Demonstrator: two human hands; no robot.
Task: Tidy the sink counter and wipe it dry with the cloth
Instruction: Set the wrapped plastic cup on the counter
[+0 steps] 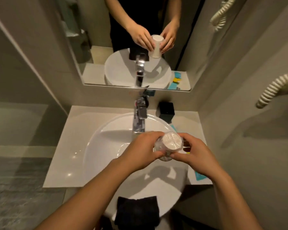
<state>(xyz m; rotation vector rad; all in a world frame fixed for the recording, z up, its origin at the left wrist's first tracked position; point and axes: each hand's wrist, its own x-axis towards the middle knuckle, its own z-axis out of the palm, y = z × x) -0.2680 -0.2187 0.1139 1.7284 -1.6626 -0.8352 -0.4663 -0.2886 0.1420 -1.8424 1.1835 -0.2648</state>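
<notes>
Both hands hold a white paper cup (171,141) in clear plastic wrap, upside down, above the right side of the white basin (96,143). My left hand (143,150) grips it from the left, my right hand (194,151) from the right. A black cloth (136,211) hangs folded over the basin's near rim. The beige counter (68,150) surrounds the basin. The mirror shows the same cup bottom-up between the hands.
A chrome tap (140,117) stands behind the basin. A black square box (167,110) sits at the counter's back right. Blue packets (200,175) lie on the right counter strip, partly hidden by my right arm. A coiled cord (273,90) hangs on the right wall.
</notes>
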